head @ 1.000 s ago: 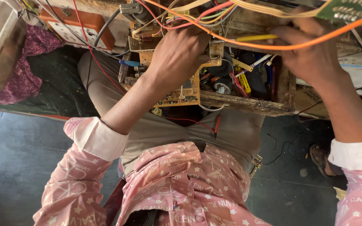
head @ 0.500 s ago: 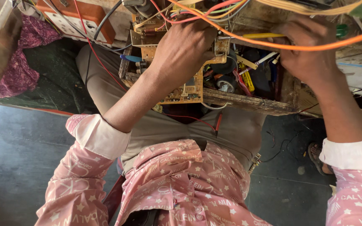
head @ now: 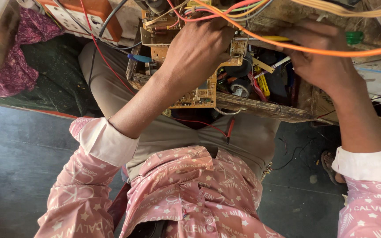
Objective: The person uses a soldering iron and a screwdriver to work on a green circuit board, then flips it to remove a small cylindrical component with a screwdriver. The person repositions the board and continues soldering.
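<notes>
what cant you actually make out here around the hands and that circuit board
Head view only:
- Left hand covers the middle of the circuit board; its fingers curl under, so any grip is hidden.
- Right hand: fingers turned away behind the orange wire; what they hold is unclear.
- Orange meter box is cut off by the top edge.
- Small parts on the board are too small to identify.

A pink shirt [head: 190,194] patterned with pale stars, leaves and lettering, its rolled cuffs [head: 106,141] showing white lining, fills the lower frame above grey-brown trousers [head: 186,132] and a dark grey floor [head: 18,163]. At upper centre a tan-yellow circuit board [head: 199,94] sits under orange, red, yellow and pale green wires [head: 314,49], beside a green-capped yellow tool [head: 353,37]. Upper left shows an orange-and-white socket box [head: 84,15] and magenta patterned cloth [head: 27,57].
</notes>
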